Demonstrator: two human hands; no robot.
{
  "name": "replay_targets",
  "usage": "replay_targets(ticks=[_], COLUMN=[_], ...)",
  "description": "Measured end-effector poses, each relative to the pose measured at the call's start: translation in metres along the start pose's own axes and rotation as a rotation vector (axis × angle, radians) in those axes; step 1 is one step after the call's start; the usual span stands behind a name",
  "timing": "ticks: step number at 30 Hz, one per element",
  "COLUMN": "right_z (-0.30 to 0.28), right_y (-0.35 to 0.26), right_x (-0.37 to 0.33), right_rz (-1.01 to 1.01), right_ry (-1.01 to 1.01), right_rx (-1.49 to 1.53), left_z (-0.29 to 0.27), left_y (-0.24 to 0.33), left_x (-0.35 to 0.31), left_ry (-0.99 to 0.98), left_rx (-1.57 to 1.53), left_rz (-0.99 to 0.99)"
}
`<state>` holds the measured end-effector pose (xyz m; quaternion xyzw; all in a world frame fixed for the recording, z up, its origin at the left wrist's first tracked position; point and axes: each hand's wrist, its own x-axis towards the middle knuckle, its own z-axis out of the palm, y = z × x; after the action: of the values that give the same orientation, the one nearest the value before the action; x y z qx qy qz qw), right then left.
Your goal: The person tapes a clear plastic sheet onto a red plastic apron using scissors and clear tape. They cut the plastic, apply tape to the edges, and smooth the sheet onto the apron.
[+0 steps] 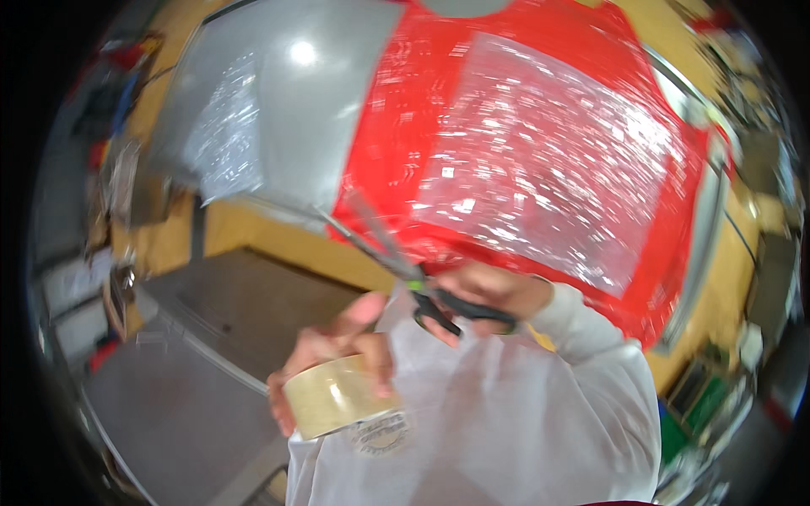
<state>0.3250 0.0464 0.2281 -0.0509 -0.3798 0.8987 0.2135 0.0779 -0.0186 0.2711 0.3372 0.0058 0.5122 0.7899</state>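
Observation:
In my left hand [325,350] is a wide roll of packing tape [337,396], clear to yellowish, with the fingers wrapped round it. My right hand [498,291] has its fingers through the black handles of a pair of scissors [405,270]. The scissor blades are spread a little and point up and to the left, away from the tape. Beyond them lies a red plastic bag or sheet [380,143], with a shiny clear plastic sheet [540,160] over its middle. The scissor tips are slightly blurred and overlap the bag's near left edge in view; I cannot tell whether they touch.
A grey metal-topped table [312,93] carries the red plastic and a crumpled clear plastic piece [228,135] at its left. A dark grey surface [194,379] stands nearer on the left. Cluttered boxes [76,287] line the left side, and a green crate [704,401] is at the right.

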Motion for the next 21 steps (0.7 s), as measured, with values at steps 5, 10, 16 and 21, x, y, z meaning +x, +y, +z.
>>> replay_targets(ticks=[5, 10, 16, 21], right_z=[-0.063, -0.141, -0.136, -0.137], right_y=[0.068, 0.141, 0.228, 0.232], right_x=[-0.069, -0.318, -0.576, -0.635], right_rz=[-0.107, 0.205, 1.129, 1.681], right_ry=[1.024, 2.133, 2.703, 2.488], right_rx=[-0.58, -0.834, -0.826, -0.912], left_z=[0.0, -0.063, -0.089, -0.089], left_y=[-0.012, -0.024, -0.028, -0.026], left_x=[-0.054, -0.074, -0.072, -0.061], left_ry=[0.536, 0.375, 0.292, 0.238], left_rx=[0.265, 0.126, 0.082, 0.079], left_rz=[0.175, 0.017, -0.092, -0.168])
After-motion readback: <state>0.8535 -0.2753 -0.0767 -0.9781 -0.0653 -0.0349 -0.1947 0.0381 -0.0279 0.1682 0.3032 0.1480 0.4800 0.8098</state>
